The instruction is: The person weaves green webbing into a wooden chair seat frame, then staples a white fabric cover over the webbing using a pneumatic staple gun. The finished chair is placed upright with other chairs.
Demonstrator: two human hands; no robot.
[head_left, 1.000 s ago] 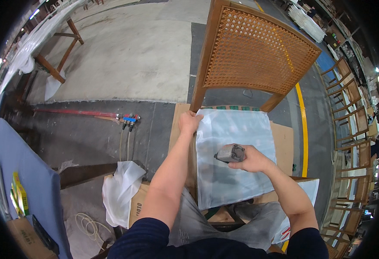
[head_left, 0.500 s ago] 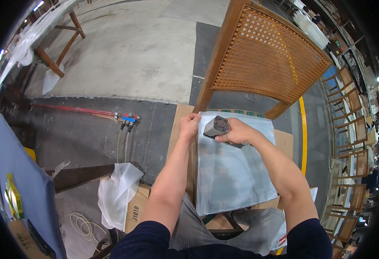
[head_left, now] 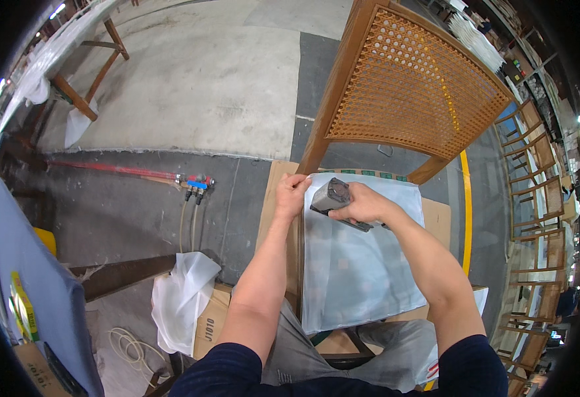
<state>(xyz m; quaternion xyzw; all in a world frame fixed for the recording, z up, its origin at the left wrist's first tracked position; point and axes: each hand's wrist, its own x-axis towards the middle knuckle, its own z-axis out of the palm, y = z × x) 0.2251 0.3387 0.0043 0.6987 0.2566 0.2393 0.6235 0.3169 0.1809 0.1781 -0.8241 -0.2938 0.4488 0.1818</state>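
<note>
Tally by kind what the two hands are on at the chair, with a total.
Chair with cane back: 1
Pale plastic sheet over the seat, left hand gripping its corner: 1
Grey power tool in the right hand: 1
Total: 3

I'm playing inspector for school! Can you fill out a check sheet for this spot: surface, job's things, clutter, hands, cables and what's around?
Surface: pale sheet lies over the wooden chair seat, cardboard beneath.
Job's things: grey hand tool pressed on the sheet near the chair back.
Clutter: crumpled white plastic on a box.
Hands: left hand pinches the sheet's corner; right hand grips the tool.
Cables: coiled cord; red hose with valves.
Surroundings: concrete floor, stacked chairs.
</note>
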